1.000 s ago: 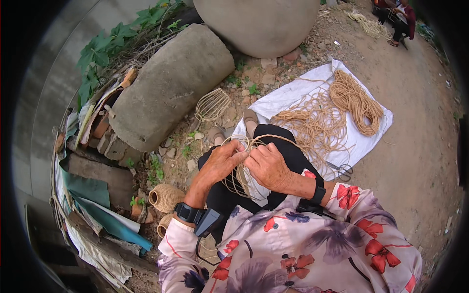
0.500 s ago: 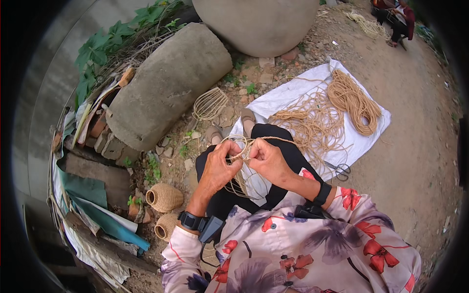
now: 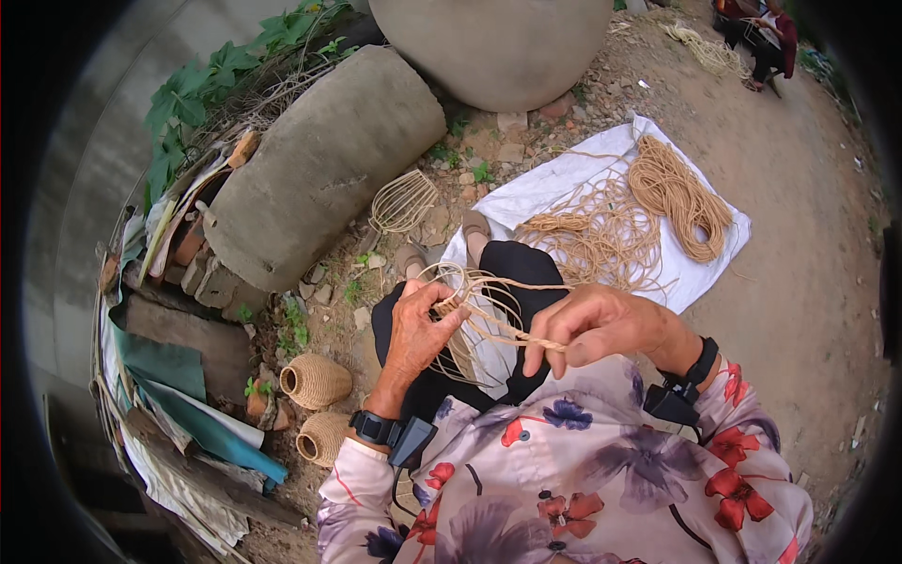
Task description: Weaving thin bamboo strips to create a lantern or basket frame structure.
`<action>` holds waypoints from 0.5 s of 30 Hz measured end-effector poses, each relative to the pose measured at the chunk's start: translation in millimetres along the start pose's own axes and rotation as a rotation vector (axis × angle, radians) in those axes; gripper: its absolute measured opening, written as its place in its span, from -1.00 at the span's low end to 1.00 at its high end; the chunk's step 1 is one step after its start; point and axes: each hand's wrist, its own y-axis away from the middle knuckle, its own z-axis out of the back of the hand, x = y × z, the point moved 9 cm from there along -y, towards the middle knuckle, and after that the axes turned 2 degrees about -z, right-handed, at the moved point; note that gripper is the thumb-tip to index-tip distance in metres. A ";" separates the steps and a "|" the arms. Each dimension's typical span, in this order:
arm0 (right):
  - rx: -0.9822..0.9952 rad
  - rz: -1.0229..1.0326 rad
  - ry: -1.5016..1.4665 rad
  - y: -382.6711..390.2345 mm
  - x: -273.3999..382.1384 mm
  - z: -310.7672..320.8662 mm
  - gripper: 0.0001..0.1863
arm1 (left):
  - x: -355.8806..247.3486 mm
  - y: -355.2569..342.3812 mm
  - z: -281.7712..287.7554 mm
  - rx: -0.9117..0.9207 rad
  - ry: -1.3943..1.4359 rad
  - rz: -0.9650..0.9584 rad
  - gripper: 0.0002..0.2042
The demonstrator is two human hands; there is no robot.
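My left hand (image 3: pixel 419 324) is closed around the rim of a small basket frame (image 3: pixel 460 352) made of thin pale ribs, held over my lap. Off to the right, my right hand (image 3: pixel 606 324) pinches a tan twisted cord (image 3: pixel 515 336) between thumb and fingers. That cord stretches taut from the frame's rim beside my left fingers. Another strand runs from the rim toward the loose tangle of cord (image 3: pixel 601 230) on a white sheet (image 3: pixel 587 155). My fingers partly cover the rim.
A coiled cord bundle (image 3: pixel 681 202) lies on the sheet. Another ribbed frame (image 3: pixel 404 201) rests beyond my feet. Two woven baskets (image 3: pixel 319 380) sit at left near a concrete cylinder (image 3: pixel 324 169) and stacked rubble. A person (image 3: pixel 766 42) sits at far right.
My right hand has moved away from the frame, right and toward me, drawing the cord out straight. My left hand has stayed at the rim. The scissors by the sheet are now hidden.
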 end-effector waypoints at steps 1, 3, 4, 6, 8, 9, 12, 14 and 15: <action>0.059 0.117 0.073 18.8 31.3 8.8 -0.70 | 1.5 1.0 0.4 -0.004 0.005 0.007 -0.78; -0.114 0.280 -0.023 73.7 75.8 50.4 -0.62 | 16.1 6.2 9.7 -0.058 0.021 0.121 -0.78; -0.417 0.352 0.020 113.7 98.1 82.0 -0.52 | 15.8 5.3 10.1 -0.066 0.008 0.088 -0.78; -0.681 0.560 -0.165 195.3 139.4 142.7 -0.58 | 14.1 3.9 9.4 -0.072 0.000 0.079 -0.78; -1.095 0.487 -0.077 280.0 149.3 202.7 -0.72 | 8.1 -1.6 8.1 -0.072 -0.005 0.053 -0.78; -1.094 0.491 -0.078 277.6 138.4 206.5 -0.72 | 10.8 -1.6 7.4 -0.068 0.013 0.105 -0.79; -1.377 -0.132 0.943 247.0 78.6 205.2 -0.78 | 0.9 -5.7 8.6 -0.112 -0.126 0.061 -0.81; -1.138 -0.071 0.814 163.7 31.2 157.5 -0.82 | -26.2 -8.3 9.8 -0.207 -0.364 -0.097 -0.87; -0.922 -0.170 0.781 121.6 3.8 132.2 -0.84 | -28.3 -9.2 7.1 -0.200 -0.366 -0.100 -0.87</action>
